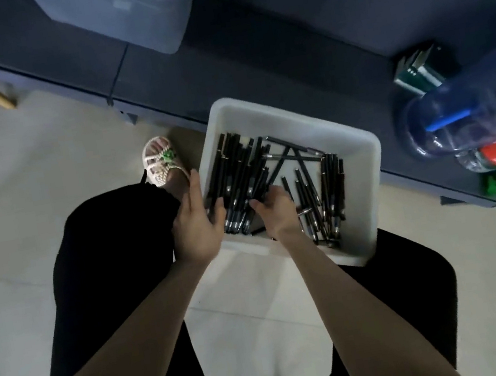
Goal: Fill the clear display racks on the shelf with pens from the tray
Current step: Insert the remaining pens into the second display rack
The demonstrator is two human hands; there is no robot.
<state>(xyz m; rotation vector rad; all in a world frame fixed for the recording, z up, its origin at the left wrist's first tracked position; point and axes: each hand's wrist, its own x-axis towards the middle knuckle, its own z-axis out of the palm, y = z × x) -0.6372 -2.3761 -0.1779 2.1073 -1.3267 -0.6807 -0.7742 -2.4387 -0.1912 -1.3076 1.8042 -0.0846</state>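
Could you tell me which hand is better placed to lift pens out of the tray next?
Probably the right hand: it is inside the tray, fingers curled on the pens. The left hand grips the tray's left wall.

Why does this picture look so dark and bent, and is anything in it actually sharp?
Head view: dim, flat light swallows detail in the dark shelf unit; the white tray and pens are clearest, though soft; the clear bin at top and blue water jug at right smear with blur; the wide lens stretches things near the borders.
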